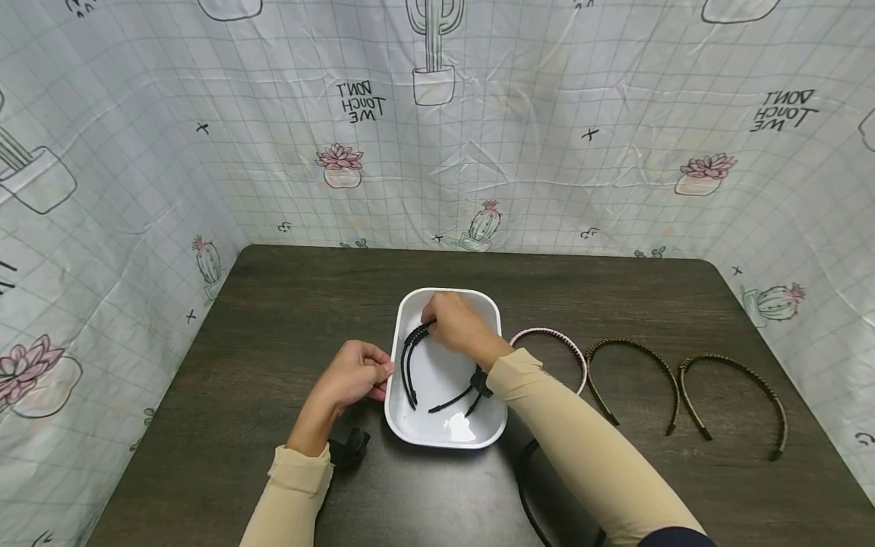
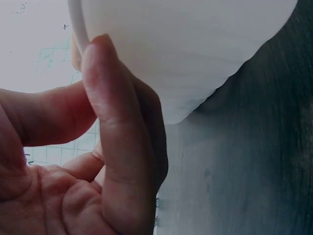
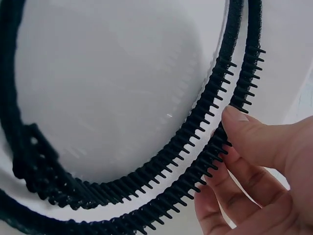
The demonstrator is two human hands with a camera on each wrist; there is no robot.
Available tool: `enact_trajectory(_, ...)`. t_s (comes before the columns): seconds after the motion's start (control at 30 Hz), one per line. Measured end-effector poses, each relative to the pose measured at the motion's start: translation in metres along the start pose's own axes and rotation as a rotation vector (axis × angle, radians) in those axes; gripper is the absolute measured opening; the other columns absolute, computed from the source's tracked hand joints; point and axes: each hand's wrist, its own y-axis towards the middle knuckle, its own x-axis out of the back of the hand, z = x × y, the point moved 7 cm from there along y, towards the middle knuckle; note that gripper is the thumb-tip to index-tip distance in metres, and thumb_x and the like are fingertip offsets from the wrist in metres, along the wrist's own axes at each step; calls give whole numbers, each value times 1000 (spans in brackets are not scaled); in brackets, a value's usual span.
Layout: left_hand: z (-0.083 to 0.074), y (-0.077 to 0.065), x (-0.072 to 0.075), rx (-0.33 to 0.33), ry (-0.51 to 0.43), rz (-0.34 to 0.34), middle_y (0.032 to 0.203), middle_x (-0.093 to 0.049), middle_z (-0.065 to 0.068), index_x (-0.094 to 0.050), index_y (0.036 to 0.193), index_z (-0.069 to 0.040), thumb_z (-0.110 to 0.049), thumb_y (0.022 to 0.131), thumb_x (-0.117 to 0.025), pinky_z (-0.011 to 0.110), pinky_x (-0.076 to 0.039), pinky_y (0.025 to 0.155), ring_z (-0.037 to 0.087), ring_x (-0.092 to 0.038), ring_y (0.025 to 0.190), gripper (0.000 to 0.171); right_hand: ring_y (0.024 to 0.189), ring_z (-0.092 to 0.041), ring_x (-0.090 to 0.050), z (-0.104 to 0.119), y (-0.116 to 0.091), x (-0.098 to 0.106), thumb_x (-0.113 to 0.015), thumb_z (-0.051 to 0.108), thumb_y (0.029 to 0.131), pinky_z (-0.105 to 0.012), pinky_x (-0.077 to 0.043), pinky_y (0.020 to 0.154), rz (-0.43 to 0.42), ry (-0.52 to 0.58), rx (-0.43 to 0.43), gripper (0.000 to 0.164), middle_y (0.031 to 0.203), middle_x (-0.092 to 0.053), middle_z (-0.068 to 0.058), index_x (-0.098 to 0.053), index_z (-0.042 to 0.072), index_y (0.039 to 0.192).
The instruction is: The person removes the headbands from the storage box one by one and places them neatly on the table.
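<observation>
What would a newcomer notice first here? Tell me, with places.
The white tray at the middle of the dark table, its left rim pinched by the left hand. Inside it, the right hand pinches a black toothed headband. To the tray's right, two gold-toned headbands lie on the table.

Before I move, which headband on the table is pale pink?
The headband between the white tray and the two gold headbands; it alone has a pale pink band.

A screened-off nook, though whether in a home or studio cannot be told: a dark wood-grain desk [image 1: 307,304] lies beneath the hands [image 1: 350,374] [image 1: 461,323], and wrinkled cactus-print sheeting [image 1: 533,152] hangs beyond them and to either side.
</observation>
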Motion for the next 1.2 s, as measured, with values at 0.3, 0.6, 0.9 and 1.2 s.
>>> enact_trajectory(0.3,-2,-1,-1,-11,8,6,72,-64,6,-64,106,13,-1,99,-62,25,-59,55,11,-63,59,16,67,-11,-51,0,-4,4,-64,-16,76,-22,-43,61,-14,133,48,23,73,-73,-5,-80,0,83)
enact_trajectory(0.6,-1,-1,-1,-23,1,3,71,-63,6,-63,108,15,-1,100,-61,24,-59,55,12,-63,60,18,89,-20,-74,3,-8,7,-70,-12,84,-32,-61,80,21,180,12,22,98,-81,-13,-82,-1,98)
enact_trajectory(0.9,-2,-1,-2,-24,-3,9,71,-63,5,-63,107,15,0,99,-61,24,-58,55,11,-63,59,17,100,-27,-76,5,-12,15,-75,-7,88,-36,-62,87,5,249,16,14,101,-81,-15,-81,-4,101)
enact_trajectory(1.2,-2,-1,-2,-26,-9,14,73,-65,9,-64,108,16,0,99,-61,24,-59,55,11,-64,60,19,101,-25,-75,1,-15,19,-77,-1,89,-34,-60,87,19,330,-24,16,105,-81,-14,-81,-2,104)
